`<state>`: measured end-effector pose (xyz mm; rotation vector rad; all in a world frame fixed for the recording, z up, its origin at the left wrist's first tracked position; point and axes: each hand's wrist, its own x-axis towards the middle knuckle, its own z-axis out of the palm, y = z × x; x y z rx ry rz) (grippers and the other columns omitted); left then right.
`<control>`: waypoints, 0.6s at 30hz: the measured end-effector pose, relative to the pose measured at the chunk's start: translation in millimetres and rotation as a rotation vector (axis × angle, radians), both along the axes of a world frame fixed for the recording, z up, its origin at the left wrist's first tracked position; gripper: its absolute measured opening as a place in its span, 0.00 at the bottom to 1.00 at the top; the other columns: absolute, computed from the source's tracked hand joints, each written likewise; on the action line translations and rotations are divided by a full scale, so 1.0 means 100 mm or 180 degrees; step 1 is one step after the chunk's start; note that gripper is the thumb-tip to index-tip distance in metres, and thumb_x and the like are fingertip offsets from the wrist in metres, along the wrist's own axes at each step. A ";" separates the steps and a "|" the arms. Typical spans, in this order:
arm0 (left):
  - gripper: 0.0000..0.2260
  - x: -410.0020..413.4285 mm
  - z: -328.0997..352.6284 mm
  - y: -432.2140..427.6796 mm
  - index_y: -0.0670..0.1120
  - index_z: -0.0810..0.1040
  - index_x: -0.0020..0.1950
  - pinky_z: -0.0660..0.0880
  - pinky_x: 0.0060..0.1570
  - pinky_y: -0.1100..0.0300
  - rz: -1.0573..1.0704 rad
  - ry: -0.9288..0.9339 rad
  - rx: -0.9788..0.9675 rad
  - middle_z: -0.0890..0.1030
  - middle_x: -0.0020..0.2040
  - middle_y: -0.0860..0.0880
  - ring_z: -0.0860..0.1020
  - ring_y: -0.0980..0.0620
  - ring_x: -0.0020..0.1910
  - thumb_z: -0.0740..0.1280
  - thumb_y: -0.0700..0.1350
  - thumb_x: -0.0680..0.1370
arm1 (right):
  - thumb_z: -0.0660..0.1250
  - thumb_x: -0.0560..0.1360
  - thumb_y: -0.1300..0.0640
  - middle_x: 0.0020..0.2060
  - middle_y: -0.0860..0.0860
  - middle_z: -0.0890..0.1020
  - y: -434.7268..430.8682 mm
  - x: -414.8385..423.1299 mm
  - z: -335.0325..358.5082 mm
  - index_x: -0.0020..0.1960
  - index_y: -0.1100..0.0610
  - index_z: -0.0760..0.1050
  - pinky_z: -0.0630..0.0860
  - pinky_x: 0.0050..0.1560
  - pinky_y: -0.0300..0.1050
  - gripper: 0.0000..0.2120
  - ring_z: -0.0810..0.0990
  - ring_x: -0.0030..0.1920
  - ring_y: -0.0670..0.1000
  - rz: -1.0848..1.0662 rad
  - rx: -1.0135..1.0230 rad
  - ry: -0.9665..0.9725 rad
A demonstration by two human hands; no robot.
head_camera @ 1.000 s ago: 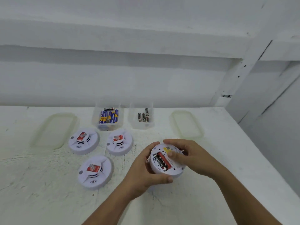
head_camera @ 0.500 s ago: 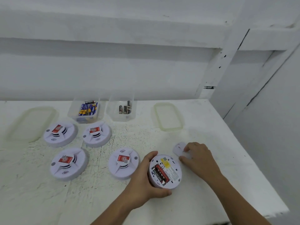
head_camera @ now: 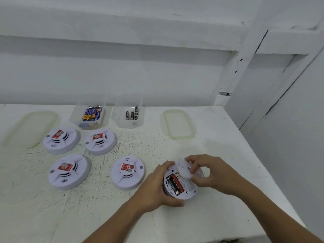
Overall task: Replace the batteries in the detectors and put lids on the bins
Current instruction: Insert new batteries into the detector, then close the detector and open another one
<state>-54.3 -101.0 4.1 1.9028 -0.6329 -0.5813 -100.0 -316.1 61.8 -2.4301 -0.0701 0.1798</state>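
Observation:
My left hand (head_camera: 154, 186) grips a white round detector (head_camera: 182, 191) turned back-up, its red battery bay (head_camera: 175, 184) open with batteries inside. My right hand (head_camera: 208, 172) pinches the small white battery cover (head_camera: 184, 168) just above the bay's upper edge. Several more detectors lie face-up to the left, the nearest (head_camera: 127, 172) beside my left hand. At the back stand two clear bins: one with several blue and yellow batteries (head_camera: 91, 115), one with a few dark batteries (head_camera: 130, 115). Their translucent lids lie flat, one at far left (head_camera: 29, 128), one at right (head_camera: 178, 124).
The white, speckled table (head_camera: 175, 221) ends at a front edge near the bottom and a right edge past my right arm. A white wall and shelf beam rise behind the bins.
My right hand picked the battery cover up from the table at the right and brought it over the detector. The camera view shifted and the detector tilted more toward me.

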 end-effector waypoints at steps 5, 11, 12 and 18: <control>0.43 0.04 -0.05 0.00 0.62 0.61 0.64 0.77 0.50 0.63 -0.0078 0.0028 0.0030 0.77 0.54 0.64 0.77 0.65 0.52 0.83 0.50 0.58 | 0.68 0.72 0.53 0.66 0.39 0.71 0.10 -0.03 -0.07 0.50 0.53 0.77 0.58 0.60 0.24 0.08 0.65 0.65 0.37 0.0950 -0.0752 -0.0226; 0.40 0.06 -0.07 0.01 0.68 0.64 0.61 0.74 0.57 0.66 -0.0095 -0.0124 -0.0015 0.75 0.58 0.64 0.73 0.66 0.59 0.83 0.52 0.57 | 0.66 0.75 0.55 0.69 0.41 0.69 0.17 0.00 0.02 0.56 0.55 0.76 0.61 0.62 0.30 0.10 0.63 0.69 0.41 0.1255 -0.0935 -0.0097; 0.40 0.07 -0.09 0.02 0.69 0.64 0.61 0.70 0.61 0.69 -0.0095 -0.0180 -0.0016 0.73 0.60 0.66 0.69 0.68 0.64 0.83 0.53 0.57 | 0.65 0.75 0.55 0.69 0.41 0.68 0.17 0.00 0.05 0.57 0.54 0.76 0.61 0.63 0.30 0.11 0.62 0.69 0.40 0.1276 -0.0913 -0.0073; 0.44 0.08 -0.15 0.04 0.64 0.64 0.66 0.68 0.62 0.69 -0.0036 -0.0392 0.0019 0.68 0.62 0.65 0.68 0.68 0.62 0.82 0.57 0.55 | 0.63 0.78 0.59 0.72 0.41 0.66 0.19 0.00 0.03 0.66 0.46 0.74 0.51 0.64 0.21 0.18 0.57 0.72 0.37 0.1530 -0.0811 -0.0120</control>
